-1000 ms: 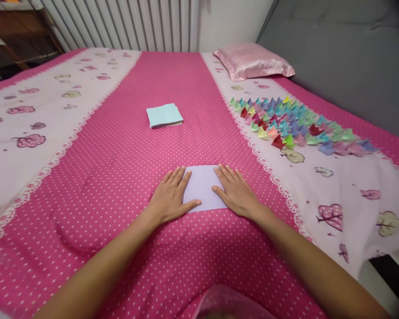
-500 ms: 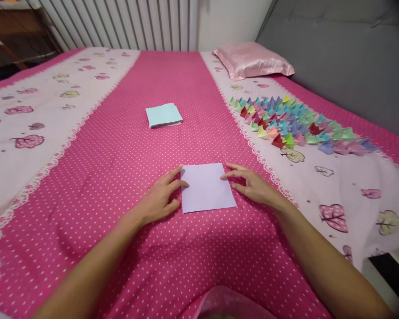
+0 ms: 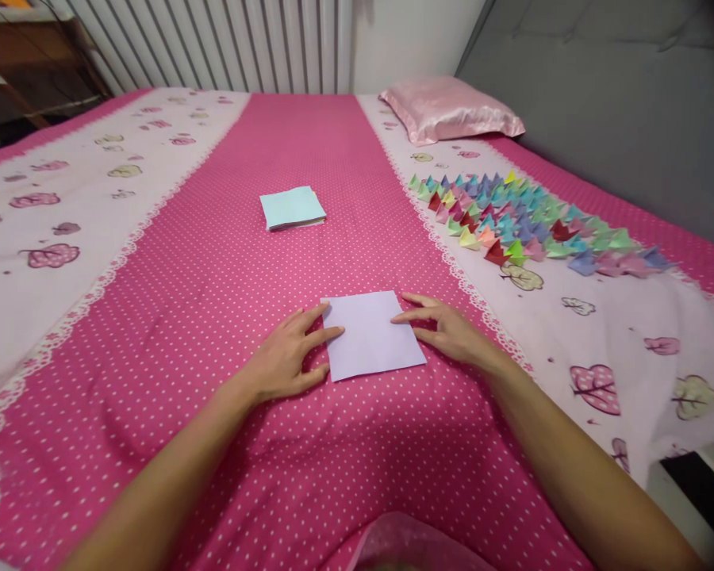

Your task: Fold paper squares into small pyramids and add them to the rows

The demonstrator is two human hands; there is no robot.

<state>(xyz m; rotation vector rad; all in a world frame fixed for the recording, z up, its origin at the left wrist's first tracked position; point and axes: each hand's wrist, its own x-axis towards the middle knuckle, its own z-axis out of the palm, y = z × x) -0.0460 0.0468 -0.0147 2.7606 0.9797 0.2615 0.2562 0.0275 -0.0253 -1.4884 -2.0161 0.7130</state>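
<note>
A lilac sheet (image 3: 374,337) lies on the bed (image 3: 357,254), just below the frame's centre. At its left edge, the left hand (image 3: 285,357) spreads its fingers, grip loose; at its right, the right hand (image 3: 455,331) extends its own, grip equally loose. Both forearms run off the bottom; rear folded papers (image 3: 527,222), right of centre, overlap indistinctly.

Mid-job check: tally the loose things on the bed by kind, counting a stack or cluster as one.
Lavender sheet: 1
Paper stack: 1
Cluster of folded paper shapes: 1 (pieces too crowded to count surely)
Pink pillow: 1
Total: 4
</note>
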